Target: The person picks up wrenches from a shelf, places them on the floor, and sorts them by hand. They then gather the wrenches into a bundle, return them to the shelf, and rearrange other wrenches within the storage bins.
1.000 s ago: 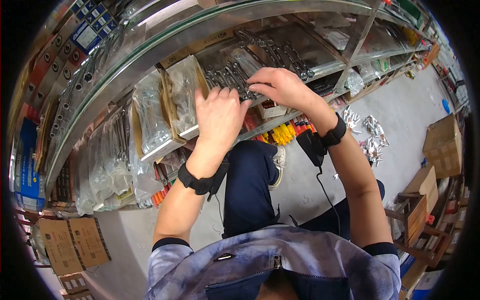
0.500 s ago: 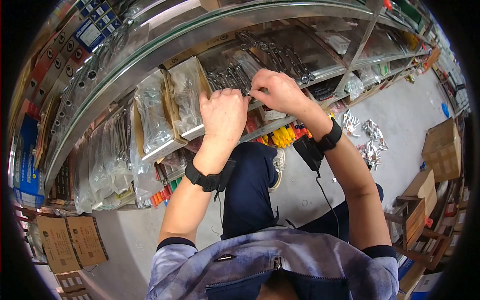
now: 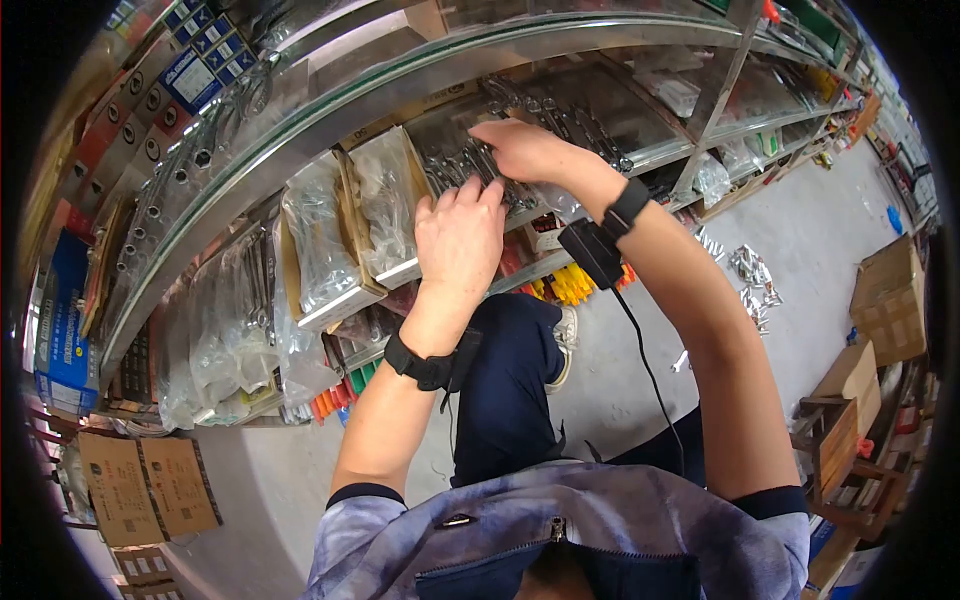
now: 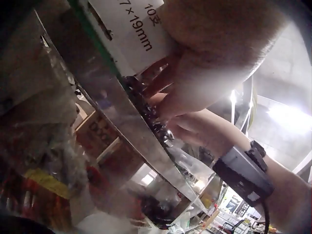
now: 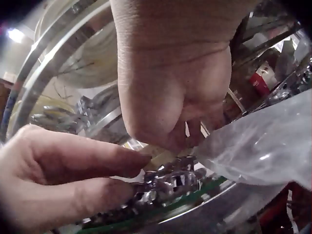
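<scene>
My left hand (image 3: 460,240) is at the front edge of the shelf, its fingers reaching over the near ends of a row of shiny metal wrenches (image 3: 443,172). In the right wrist view its thumb and forefinger stand apart beside the wrench ends (image 5: 170,180). Farther in, my right hand (image 3: 535,155) reaches over the same row from the right, fingers pointing left. The palm of the right hand (image 5: 161,92) faces its wrist camera, with the fingers bent down behind the wrenches and their tips hidden. A clear plastic bag (image 5: 263,141) hangs beside it.
Two open cardboard boxes of plastic-wrapped items (image 3: 325,240) stand left of the wrenches. More wrenches (image 3: 600,140) lie on the shelf to the right. A glass shelf edge (image 3: 300,120) arches above. Loose metal parts (image 3: 755,275) and a cardboard box (image 3: 888,300) are on the floor.
My right hand has moved deeper over the shelf, away from the front edge, and its fingers now point left. The left hand has shifted slightly right and stays at the wrench ends.
</scene>
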`<action>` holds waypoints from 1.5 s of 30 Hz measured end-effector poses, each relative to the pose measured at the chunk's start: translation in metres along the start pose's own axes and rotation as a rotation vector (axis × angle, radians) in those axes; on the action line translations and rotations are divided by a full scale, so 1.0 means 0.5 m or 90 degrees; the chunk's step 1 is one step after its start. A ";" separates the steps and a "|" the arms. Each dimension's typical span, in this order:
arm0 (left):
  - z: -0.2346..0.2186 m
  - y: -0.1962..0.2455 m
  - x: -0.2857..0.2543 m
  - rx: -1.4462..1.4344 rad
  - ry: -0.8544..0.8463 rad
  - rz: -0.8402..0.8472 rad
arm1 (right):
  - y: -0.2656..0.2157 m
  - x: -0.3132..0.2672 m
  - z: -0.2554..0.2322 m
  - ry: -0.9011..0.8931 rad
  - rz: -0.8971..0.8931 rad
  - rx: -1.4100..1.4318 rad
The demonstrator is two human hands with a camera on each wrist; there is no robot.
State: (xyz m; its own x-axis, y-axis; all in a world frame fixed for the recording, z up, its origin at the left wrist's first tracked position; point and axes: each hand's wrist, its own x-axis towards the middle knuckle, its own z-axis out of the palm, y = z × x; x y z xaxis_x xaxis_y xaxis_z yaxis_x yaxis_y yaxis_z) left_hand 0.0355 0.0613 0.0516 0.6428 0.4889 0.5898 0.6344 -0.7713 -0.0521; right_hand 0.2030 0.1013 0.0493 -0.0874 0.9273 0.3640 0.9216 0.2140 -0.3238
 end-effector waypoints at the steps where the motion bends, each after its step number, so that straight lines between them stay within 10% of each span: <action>1: 0.001 -0.001 -0.001 0.000 -0.013 0.002 | 0.001 0.014 0.000 -0.069 0.043 -0.033; 11: 0.006 -0.004 -0.001 0.000 -0.043 0.000 | -0.008 0.000 -0.034 -0.178 0.067 -0.049; 13: 0.008 -0.006 -0.001 0.003 -0.050 0.007 | 0.010 -0.045 -0.044 -0.048 -0.111 0.013; 20: 0.007 -0.004 -0.001 0.007 -0.049 0.009 | 0.014 -0.139 -0.080 -0.129 -0.142 0.106; 26: -0.040 0.023 -0.061 -0.361 0.149 0.212 | -0.022 -0.226 -0.093 0.159 -0.204 0.037; 36: 0.012 0.199 -0.094 -0.615 -0.090 0.321 | -0.008 -0.541 -0.179 0.149 0.284 0.088; 45: -0.008 0.376 -0.093 -0.647 -0.248 0.642 | -0.125 -0.865 -0.331 0.262 0.628 0.000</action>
State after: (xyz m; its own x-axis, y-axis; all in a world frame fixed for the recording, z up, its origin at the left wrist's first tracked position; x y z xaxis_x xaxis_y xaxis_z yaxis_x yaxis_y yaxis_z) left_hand 0.1233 -0.1082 0.0179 0.7950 -0.4634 0.3915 -0.5972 -0.7112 0.3709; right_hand 0.2460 -0.3639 0.0566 0.8311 0.5157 0.2082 0.5156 -0.5739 -0.6362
